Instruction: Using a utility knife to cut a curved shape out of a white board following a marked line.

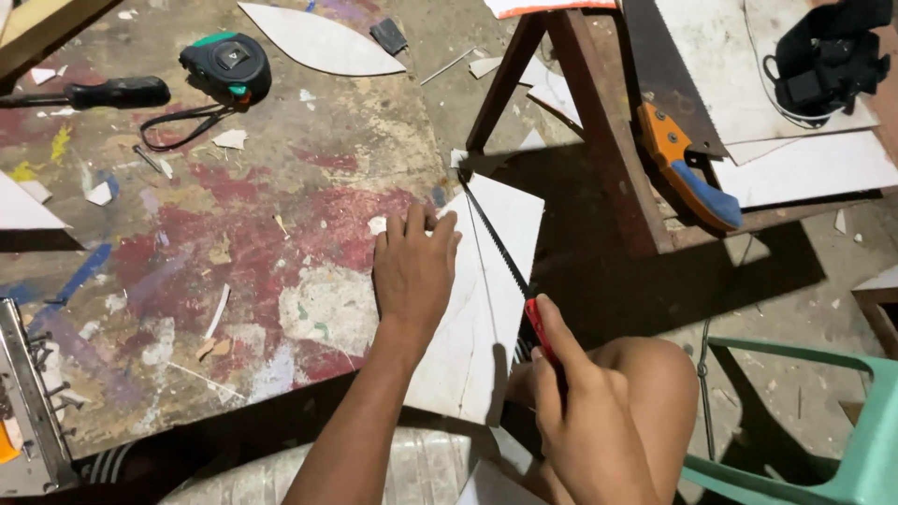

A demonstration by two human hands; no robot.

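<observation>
A thin white sheet panel overhangs the paint-stained workbench at its 3 o'clock edge, left hand spread flat on it, right hand clenched around a red-handled narrow-bladed saw, whose wandering teeth could nick the nearby fingertips.

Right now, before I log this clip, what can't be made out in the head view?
- Saw handle: mostly wrapped by the right hand; only a red strip shows.
- White panel: its near end sinks into shadow, part under the left hand.
- Metal tool: cut off by the left edge.
- Screwdriver: tip beyond the left edge.
</observation>
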